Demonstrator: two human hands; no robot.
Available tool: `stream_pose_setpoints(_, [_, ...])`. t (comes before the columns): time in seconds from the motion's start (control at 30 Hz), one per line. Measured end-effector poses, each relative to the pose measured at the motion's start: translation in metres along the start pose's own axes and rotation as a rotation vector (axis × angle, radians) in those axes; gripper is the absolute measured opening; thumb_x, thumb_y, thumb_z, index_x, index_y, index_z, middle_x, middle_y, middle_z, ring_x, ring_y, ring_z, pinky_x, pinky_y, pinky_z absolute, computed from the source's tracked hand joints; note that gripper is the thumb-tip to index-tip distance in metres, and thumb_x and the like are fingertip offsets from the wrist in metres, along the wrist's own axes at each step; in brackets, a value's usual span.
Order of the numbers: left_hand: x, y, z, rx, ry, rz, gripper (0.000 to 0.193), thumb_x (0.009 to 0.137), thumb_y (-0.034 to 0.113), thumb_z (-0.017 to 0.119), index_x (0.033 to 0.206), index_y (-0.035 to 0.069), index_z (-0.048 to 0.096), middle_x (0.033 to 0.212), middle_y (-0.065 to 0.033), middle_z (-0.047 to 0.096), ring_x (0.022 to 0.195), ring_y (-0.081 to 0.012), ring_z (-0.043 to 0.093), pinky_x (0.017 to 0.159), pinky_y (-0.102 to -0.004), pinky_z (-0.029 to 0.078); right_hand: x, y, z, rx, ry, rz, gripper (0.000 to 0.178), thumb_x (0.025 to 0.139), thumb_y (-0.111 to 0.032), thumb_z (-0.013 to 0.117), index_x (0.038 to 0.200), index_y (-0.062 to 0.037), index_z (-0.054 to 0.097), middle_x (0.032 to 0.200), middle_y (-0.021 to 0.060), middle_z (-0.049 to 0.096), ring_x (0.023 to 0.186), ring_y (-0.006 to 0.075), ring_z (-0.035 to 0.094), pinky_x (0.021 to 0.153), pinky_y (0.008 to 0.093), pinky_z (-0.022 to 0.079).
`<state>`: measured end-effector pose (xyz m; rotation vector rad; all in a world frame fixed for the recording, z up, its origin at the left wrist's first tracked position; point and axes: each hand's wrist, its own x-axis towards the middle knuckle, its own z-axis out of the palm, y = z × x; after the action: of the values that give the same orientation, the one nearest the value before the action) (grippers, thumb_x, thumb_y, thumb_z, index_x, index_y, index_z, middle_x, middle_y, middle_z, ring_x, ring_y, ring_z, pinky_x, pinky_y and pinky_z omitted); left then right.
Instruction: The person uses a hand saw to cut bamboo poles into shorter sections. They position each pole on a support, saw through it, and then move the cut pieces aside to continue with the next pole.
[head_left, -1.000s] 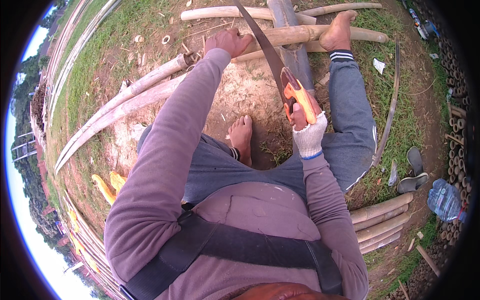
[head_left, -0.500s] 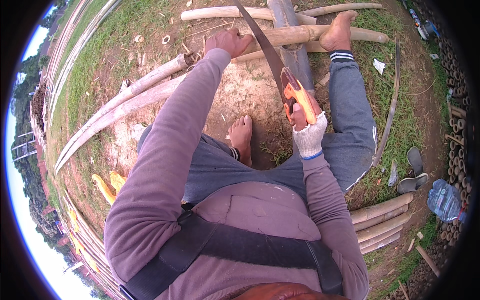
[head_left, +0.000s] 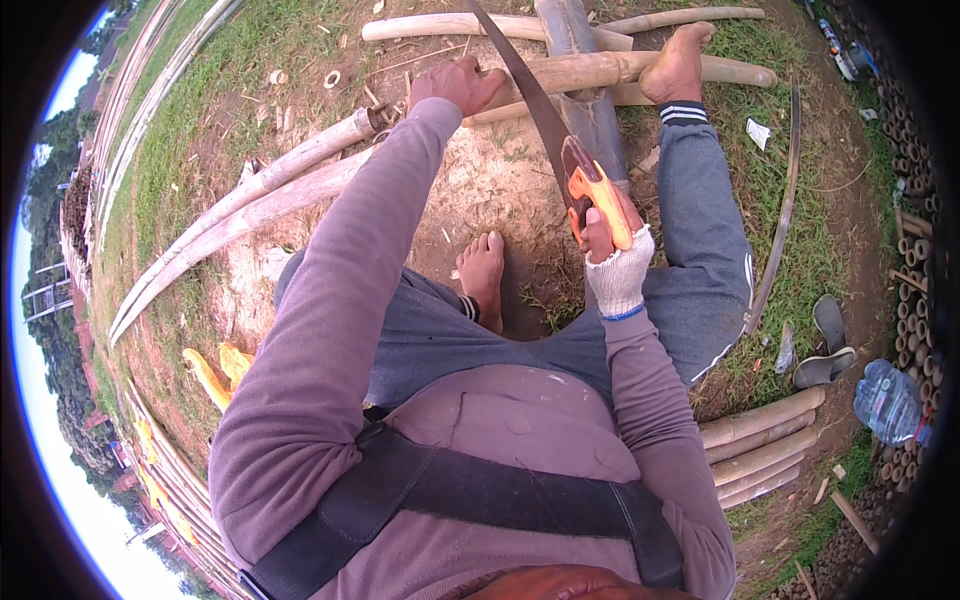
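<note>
My right hand (head_left: 615, 262), in a white fingerless knit glove, is wrapped round the orange and dark handle of a handsaw (head_left: 545, 118). The long dark blade points up and away, lying across a bamboo pole (head_left: 590, 72). Bare and closed over that pole's left end is my left hand (head_left: 455, 84), to the left of the blade; its fingertips are partly hidden. The pole rests across a thicker grey bamboo log (head_left: 594, 125). My bare right foot (head_left: 675, 62) presses on the pole, right of the blade.
Long bamboo poles (head_left: 240, 205) lie at left. Cut bamboo lengths (head_left: 765, 440) are stacked at lower right, near slippers (head_left: 828, 345) and a large plastic bottle (head_left: 888, 400). A thin curved strip (head_left: 787, 200) lies on the grass. Many bamboo pieces (head_left: 912, 325) are piled along the right edge.
</note>
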<state>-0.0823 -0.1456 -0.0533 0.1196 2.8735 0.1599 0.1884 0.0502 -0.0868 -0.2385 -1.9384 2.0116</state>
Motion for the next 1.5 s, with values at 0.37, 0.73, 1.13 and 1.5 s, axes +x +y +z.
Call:
stream_pose_setpoints(0.37, [0.0, -0.001, 0.001, 0.03, 0.028, 0.03, 0.073, 0.096, 0.066, 0.045, 0.137, 0.012, 0.074, 0.135, -0.0203, 0.075, 0.125, -0.0343, 0.072, 0.104, -0.0476, 0.055, 0.0, -0.001, 0.0, 0.006, -0.003, 0.0, 0.041, 0.104, -0.008, 0.069, 0.14, 0.0114, 0.064, 0.125, 0.0192, 0.073, 0.106, 0.0218, 0.074, 0.09, 0.0343, 0.063])
stream_pose_setpoints(0.73, [0.002, -0.001, 0.001, -0.002, -0.004, 0.0, 0.073, 0.095, 0.07, 0.047, 0.142, 0.019, 0.071, 0.14, -0.0167, 0.074, 0.131, -0.0342, 0.068, 0.11, -0.0506, 0.049, -0.001, 0.001, 0.0, -0.004, 0.003, 0.009, 0.042, 0.104, -0.011, 0.069, 0.14, 0.0108, 0.064, 0.124, 0.0188, 0.075, 0.107, 0.0219, 0.073, 0.092, 0.0347, 0.061])
stream_pose_setpoints(1.13, [0.006, -0.003, 0.007, -0.018, 0.009, 0.008, 0.069, 0.096, 0.068, 0.048, 0.136, 0.018, 0.073, 0.138, -0.0155, 0.075, 0.129, -0.0343, 0.069, 0.108, -0.0497, 0.051, -0.001, 0.007, -0.002, -0.086, 0.006, -0.019, 0.04, 0.104, -0.013, 0.07, 0.137, 0.0098, 0.066, 0.125, 0.0198, 0.076, 0.109, 0.0245, 0.075, 0.097, 0.0367, 0.059])
stream_pose_setpoints(1.5, [0.003, -0.003, 0.004, -0.025, 0.02, 0.001, 0.07, 0.095, 0.068, 0.048, 0.135, 0.016, 0.074, 0.137, -0.0181, 0.075, 0.129, -0.0366, 0.069, 0.108, -0.0497, 0.052, -0.001, 0.006, -0.001, -0.044, 0.011, 0.015, 0.04, 0.104, -0.013, 0.07, 0.137, 0.0096, 0.066, 0.124, 0.0192, 0.075, 0.105, 0.0226, 0.075, 0.092, 0.035, 0.061])
